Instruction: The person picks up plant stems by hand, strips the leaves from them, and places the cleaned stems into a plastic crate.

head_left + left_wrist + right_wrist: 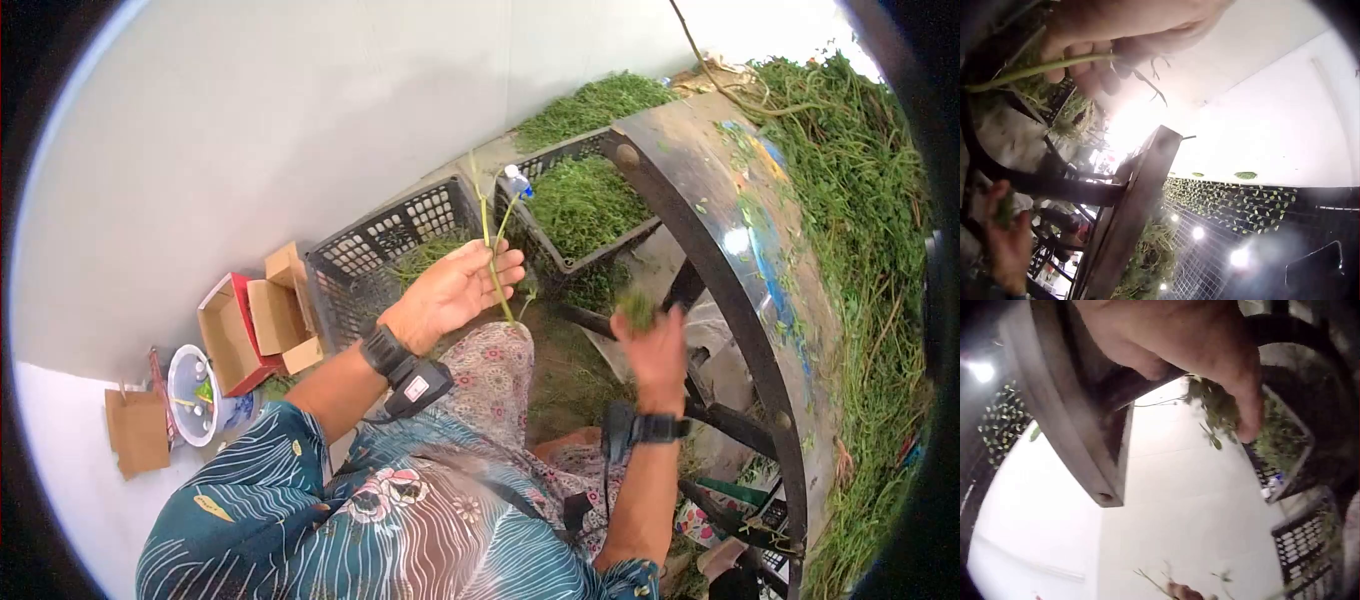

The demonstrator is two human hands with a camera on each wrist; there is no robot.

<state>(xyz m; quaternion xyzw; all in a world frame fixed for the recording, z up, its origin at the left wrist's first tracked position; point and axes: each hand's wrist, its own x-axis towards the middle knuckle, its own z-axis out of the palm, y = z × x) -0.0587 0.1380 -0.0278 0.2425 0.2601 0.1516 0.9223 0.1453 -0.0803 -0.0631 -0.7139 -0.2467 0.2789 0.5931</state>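
My left hand (460, 290) pinches a long green stem (490, 240) with the thumb against the fingers; the stem forks toward its upper end. In the left wrist view the same stem (1029, 72) runs across the fingers. Blurred in the head view, my right hand (655, 360) holds a small bunch of green leaves (636, 310) at its fingertips, beside the dark table frame. The right wrist view shows these leaves (1213, 406) hanging by the thumb and fingers, over the crate of greens.
A round-edged metal table (800, 300) with heaped greens (870, 230) stands on the right. Ahead are a black crate (385, 240) with few greens and another crate (570, 265) full of them, a bottle (517, 183) at its corner. Cardboard boxes (235, 340) and a basin (190, 395) are at left.
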